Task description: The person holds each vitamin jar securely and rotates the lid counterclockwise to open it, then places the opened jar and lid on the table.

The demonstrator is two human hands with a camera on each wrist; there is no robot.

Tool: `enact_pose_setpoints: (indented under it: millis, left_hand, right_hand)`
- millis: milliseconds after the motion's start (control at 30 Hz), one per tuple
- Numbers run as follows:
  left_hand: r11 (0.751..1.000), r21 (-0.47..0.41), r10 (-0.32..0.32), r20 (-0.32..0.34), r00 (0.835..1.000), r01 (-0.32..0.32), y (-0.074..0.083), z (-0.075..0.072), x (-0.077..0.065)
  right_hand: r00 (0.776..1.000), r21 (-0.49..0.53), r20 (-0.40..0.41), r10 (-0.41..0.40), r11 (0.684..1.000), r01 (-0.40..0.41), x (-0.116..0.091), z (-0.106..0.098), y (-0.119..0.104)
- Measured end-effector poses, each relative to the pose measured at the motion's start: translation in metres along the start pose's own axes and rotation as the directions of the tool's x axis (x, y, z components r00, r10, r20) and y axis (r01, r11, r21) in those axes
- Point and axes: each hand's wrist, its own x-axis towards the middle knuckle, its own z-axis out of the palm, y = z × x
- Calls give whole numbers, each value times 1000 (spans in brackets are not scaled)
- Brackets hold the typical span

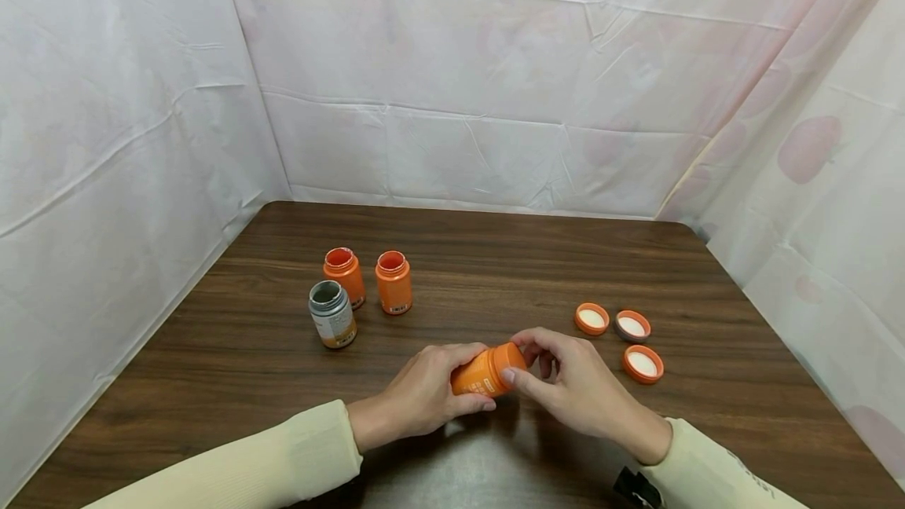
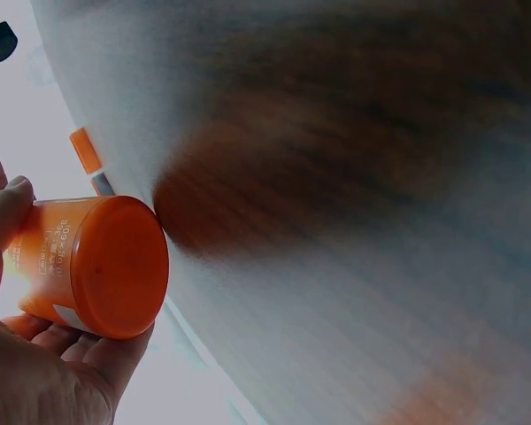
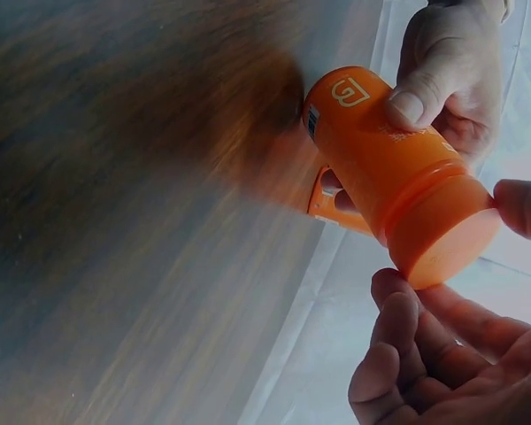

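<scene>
My left hand (image 1: pixel 427 389) grips an orange bottle (image 1: pixel 474 377) round its body, tilted with its capped end toward the right. The orange screw cap (image 1: pixel 507 357) sits on the bottle's neck. With thumb and fingertips, my right hand (image 1: pixel 576 385) pinches the cap from opposite sides. In the right wrist view, the cap (image 3: pixel 447 232) faces my right fingers, and a white logo shows near the bottle's base. The left wrist view shows the round bottom of the bottle (image 2: pixel 122 266) close over the table.
Two uncapped orange bottles (image 1: pixel 393 285) and an uncapped grey bottle (image 1: pixel 332 316) stand upright on the left of the dark wooden table (image 1: pixel 495 258). Three caps lie with their white liners up at the right, among them an orange cap (image 1: pixel 643 364). White curtains (image 1: pixel 459 85) surround the table.
</scene>
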Motion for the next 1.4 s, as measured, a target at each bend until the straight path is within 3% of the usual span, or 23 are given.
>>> enact_pose_setpoints:
  millis: [467,733,1200,1400]
  left_hand:
    - [1000,0,-20,8,1000,20,0,0,0]
    - [1000,7,-11,0,1000,11,0,0,0]
    - [1000,1,-4,-1,1000,4,-1,1,0]
    - [1000,-5,-3,-7,1000,3,-1,0,-1]
  right_hand:
    - [979,-10,-35,-199,980,199,-2,-1,5]
    - [964,27,-38,-264,964,265,-3,-2,4]
    - [957,36,-22,-290,956,291,-2,-2,4]
    - [973,-22,-74,-217,976,216,-1,-1,4]
